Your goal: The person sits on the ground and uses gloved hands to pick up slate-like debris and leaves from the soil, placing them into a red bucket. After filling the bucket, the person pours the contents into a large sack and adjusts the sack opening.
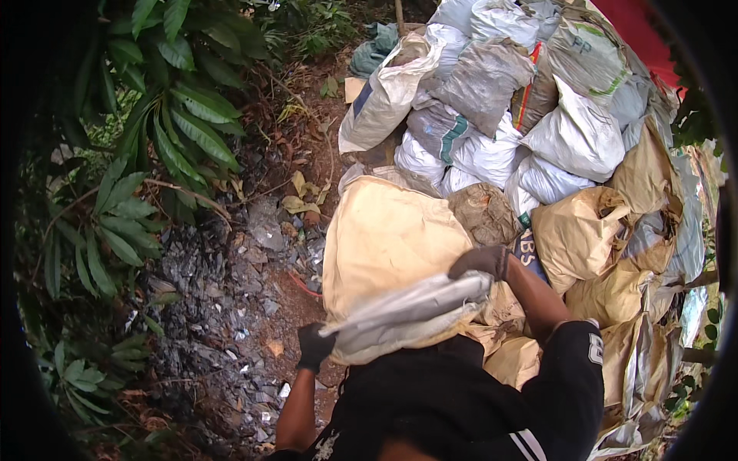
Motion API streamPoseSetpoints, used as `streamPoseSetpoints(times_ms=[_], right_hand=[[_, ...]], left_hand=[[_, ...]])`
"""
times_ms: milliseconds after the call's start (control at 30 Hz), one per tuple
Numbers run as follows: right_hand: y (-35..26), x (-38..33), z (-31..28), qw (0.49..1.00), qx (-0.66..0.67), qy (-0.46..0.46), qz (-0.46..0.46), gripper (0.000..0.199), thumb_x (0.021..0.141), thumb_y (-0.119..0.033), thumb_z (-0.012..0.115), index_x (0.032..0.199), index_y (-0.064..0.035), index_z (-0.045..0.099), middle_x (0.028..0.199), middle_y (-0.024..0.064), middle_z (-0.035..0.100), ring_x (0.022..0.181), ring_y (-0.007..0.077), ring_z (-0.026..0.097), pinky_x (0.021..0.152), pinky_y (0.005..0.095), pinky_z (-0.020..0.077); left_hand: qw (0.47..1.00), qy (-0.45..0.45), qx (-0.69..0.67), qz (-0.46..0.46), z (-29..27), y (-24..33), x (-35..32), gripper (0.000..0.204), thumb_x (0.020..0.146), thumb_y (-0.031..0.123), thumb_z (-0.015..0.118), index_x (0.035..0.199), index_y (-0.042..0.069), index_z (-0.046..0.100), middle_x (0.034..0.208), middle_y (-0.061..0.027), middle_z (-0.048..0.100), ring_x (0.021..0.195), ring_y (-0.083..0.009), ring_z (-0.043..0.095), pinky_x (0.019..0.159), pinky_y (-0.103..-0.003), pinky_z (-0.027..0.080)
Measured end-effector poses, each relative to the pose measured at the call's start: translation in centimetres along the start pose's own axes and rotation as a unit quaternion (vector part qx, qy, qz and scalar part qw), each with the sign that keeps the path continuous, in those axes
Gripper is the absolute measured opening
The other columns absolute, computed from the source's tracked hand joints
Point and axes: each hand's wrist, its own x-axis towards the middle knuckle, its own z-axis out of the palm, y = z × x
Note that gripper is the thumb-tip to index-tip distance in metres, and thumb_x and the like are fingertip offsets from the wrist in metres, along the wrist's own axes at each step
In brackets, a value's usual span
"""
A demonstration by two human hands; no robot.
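Observation:
A large tan sack (396,230) lies before me, its mouth toward my body and its grey-white inner side showing along the rim. My left hand (315,347), in a dark glove, is closed on the rim's left corner. On the far right corner, my right hand (480,263), gloved as well, grips the same rim. The rim is stretched between both hands and slightly blurred. What lies inside the sack cannot be seen. Just beyond it sits a dirty brown sack (484,213).
Filled white and grey sacks (492,84) are heaped ahead and to the right. Brown paper-like sacks (576,230) stand on the right. Broken shards and scraps (223,330) cover the ground at left, beside leafy plants (115,207). A red sheet (638,34) shows at top right.

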Motion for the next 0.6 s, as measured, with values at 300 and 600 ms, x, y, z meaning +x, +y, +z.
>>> streamPoseSetpoints(times_ms=[300,600], right_hand=[[-10.4,13.8,-0.6,0.982,-0.105,-0.136,-0.073,0.037,0.088,-0.029,0.064,0.111,-0.0024,0.073,0.117,0.0151,0.072,0.109,0.0280,0.065,0.097,0.0366,0.0470],[-19.6,9.2,5.4,0.759,-0.030,0.645,-0.081,0.064,0.085,-0.036,0.075,0.126,0.0076,0.054,0.112,0.0241,0.066,0.105,0.0374,0.065,0.088,0.0465,0.0510]], left_hand=[[0.964,0.077,0.168,0.189,1.0,16.5,8.6,0.067,0.074,0.026,0.075,0.132,0.002,0.051,0.132,-0.0270,0.049,0.125,-0.0456,0.048,0.100,-0.058,0.040],[0.963,0.248,-0.104,-0.031,-1.7,11.8,20.3,0.029,0.082,0.012,0.052,0.104,0.001,0.066,0.098,-0.0256,0.069,0.095,-0.0439,0.066,0.084,-0.050,0.050]])
